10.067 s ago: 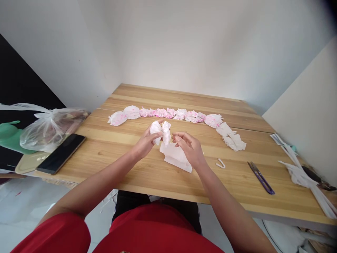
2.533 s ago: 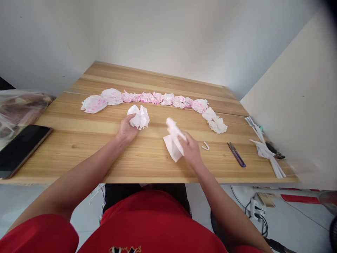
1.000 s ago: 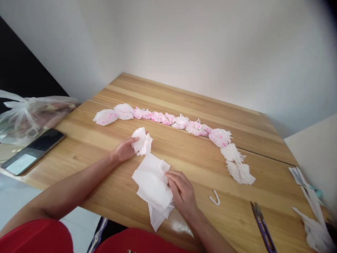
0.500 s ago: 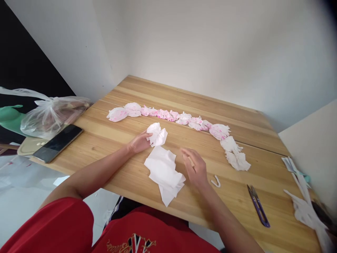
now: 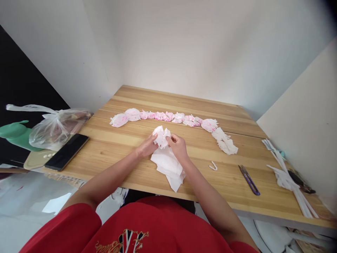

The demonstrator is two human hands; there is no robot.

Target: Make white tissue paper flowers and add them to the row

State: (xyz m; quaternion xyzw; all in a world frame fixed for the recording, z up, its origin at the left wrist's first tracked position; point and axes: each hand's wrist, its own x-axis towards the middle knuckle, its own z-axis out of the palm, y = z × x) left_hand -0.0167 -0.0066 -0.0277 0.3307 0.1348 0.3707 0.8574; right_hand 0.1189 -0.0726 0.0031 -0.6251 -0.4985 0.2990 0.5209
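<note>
A ruffled white tissue flower [image 5: 162, 136] is held above the wooden table [image 5: 110, 147] between both hands. My left hand [image 5: 146, 146] grips it from the left with fingers closed. My right hand [image 5: 178, 146] pinches its right side. A flat stack of white tissue sheets [image 5: 168, 167] lies on the table just below the hands.
A curved row of pink-speckled and white tissue flowers [image 5: 168, 116] lies farther back. Purple snips [image 5: 249, 180] and a small white hook-shaped piece [image 5: 213, 166] lie to the right, white strips [image 5: 288, 172] at the right edge. A black phone [image 5: 67, 151] and a plastic bag [image 5: 55, 126] sit left.
My right hand let go of the tissue sheets, left them on the table and came up to the flower in my left hand. The camera view shifted.
</note>
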